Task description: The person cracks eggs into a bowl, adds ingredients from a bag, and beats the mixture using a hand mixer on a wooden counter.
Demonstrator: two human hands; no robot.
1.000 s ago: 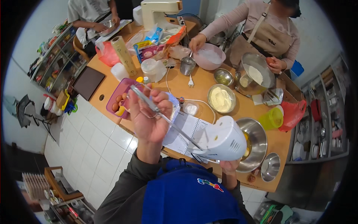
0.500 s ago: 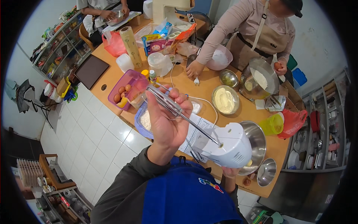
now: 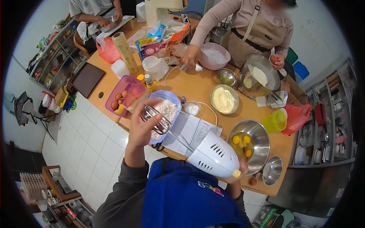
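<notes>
My right hand [image 3: 236, 173] grips a white hand mixer [image 3: 215, 154] from its far side, most of its fingers hidden behind the body. The mixer's metal beaters [image 3: 164, 123] point left, and my left hand [image 3: 142, 123] is closed around their wire end. Beneath the beaters stands a lilac tub [image 3: 175, 102] of flour. A spiral notebook [image 3: 186, 129] lies open behind the mixer. To the right of the mixer, a large steel bowl [image 3: 262, 146] holds several raw eggs with yellow yolks. A smaller steel bowl [image 3: 272, 171] sits beside it.
Across the table a co-worker's hand [image 3: 191, 56] is near a white plug [image 3: 198, 67]; their other hand holds an egg [image 3: 273, 59]. A bowl of pale yellow cream [image 3: 224, 99], a purple egg basket [image 3: 127, 81] and a green jug [image 3: 275, 121] stand around. The mixer's cord crosses the table.
My left hand has moved down and left with the beaters, and the mixer has turned, showing its vented side. The egg bowl is less covered. The co-worker's hand has shifted slightly.
</notes>
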